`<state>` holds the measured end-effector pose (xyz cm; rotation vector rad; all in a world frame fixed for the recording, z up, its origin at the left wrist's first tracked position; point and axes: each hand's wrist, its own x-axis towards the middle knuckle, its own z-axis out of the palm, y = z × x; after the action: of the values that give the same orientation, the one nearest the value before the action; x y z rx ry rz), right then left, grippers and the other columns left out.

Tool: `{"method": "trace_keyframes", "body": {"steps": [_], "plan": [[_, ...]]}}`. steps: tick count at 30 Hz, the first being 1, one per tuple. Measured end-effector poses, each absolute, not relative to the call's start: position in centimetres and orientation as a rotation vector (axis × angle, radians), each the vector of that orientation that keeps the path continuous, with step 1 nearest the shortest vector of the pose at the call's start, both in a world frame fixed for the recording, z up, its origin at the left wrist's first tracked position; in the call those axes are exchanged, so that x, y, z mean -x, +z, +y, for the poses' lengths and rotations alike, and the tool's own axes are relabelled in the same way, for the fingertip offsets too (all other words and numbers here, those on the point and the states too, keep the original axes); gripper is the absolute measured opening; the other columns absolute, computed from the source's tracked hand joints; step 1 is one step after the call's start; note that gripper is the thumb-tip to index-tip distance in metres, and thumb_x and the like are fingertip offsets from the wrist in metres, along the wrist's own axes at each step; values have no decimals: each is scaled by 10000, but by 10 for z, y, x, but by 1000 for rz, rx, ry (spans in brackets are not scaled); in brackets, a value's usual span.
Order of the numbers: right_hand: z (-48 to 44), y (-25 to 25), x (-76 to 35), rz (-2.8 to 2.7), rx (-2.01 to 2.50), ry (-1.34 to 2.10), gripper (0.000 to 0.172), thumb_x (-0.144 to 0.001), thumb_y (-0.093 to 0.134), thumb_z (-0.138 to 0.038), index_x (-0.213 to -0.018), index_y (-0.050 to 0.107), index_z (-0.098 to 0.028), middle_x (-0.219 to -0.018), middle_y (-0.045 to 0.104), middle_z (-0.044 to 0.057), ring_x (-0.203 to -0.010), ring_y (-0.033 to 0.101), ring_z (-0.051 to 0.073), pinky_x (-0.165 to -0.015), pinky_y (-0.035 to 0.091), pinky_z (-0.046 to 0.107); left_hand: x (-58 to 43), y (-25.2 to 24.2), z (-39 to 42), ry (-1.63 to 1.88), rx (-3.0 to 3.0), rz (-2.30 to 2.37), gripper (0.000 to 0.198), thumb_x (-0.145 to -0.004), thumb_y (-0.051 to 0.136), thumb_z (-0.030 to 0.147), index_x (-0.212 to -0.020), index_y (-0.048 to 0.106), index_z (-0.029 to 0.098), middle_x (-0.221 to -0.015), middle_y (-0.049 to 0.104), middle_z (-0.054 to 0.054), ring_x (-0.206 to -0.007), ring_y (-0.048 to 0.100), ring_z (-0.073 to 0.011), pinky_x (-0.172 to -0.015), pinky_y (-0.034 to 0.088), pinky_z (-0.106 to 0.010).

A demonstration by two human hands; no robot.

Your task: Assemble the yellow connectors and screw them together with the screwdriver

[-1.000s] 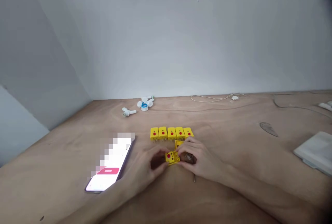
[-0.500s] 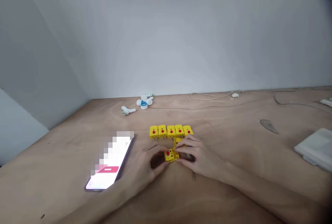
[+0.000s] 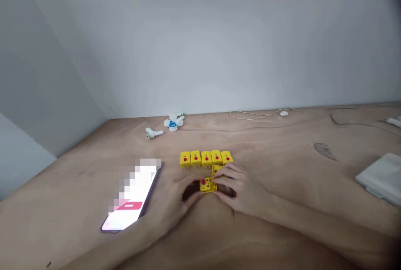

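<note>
A yellow connector housing (image 3: pixel 206 185) with a red dot on its face sat low over the bench (image 3: pixel 269 153), pinched between the person's two hands. The left hand (image 3: pixel 171 199) had its fingers (image 3: pixel 194 198) curled in against the near end, closed on the housing. The right hand (image 3: pixel 241 190) came in from the other side, its fingers (image 3: pixel 219 181) bent over a second flat yellow piece (image 3: pixel 216 171) that stood just behind the housing and touched it. Gripping from both sides seemed to keep the two parts squared up against each other, though how hard either hand pressed could not be told. A dark brown shape (image 3: pixel 228 191) under the hands might have been a shadow or an object; it was too hidden to say. Just beyond lay a neat row of five matching yellow connectors (image 3: pixel 203 158), side by side, as if set out within easy reach. A smartphone (image 3: pixel 131 205) lay lit to the left, a thin metal pin (image 3: pixel 232 213) lay just below the right hand, and white plastic fittings (image 3: pixel 173 123) sat well off near the wall.
</note>
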<state>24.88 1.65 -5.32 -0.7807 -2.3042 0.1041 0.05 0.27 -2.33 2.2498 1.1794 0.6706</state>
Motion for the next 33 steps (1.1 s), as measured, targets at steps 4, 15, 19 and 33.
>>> {"method": "trace_keyframes", "body": {"steps": [4,15,19,33], "plan": [[24,-52,-251,-2329,695,51,156,-892,721,-236,-1038,691,-188,-1000,735,81,-902,628,244,-830,538,420,-4,-21,7,683,-2233,1168,260,-960,638,240,-1214,674,284,-1219,727,-22,-1135,679,-254,-1044,537,-422],[29,-53,-254,-2299,756,127,150,-885,717,-213,-1029,677,-195,-989,723,82,-938,617,254,-836,534,410,-4,-23,28,683,-2272,1034,202,-975,643,259,-1172,688,256,-1192,733,-38,-1102,682,-237,-991,556,-385],[30,-55,-254,-2288,769,152,158,-898,714,-227,-1049,673,-199,-989,722,83,-947,622,255,-845,541,413,-5,-18,29,617,-2274,1029,218,-983,635,278,-1197,677,269,-1235,718,-34,-1128,669,-232,-1018,538,-383],[33,-46,-254,-2359,650,39,164,-927,687,-235,-1087,702,-202,-1010,751,95,-903,636,251,-812,545,428,4,-27,23,664,-2245,1083,248,-974,638,296,-1220,665,283,-1198,728,-25,-1086,687,-232,-970,559,-353]]}}
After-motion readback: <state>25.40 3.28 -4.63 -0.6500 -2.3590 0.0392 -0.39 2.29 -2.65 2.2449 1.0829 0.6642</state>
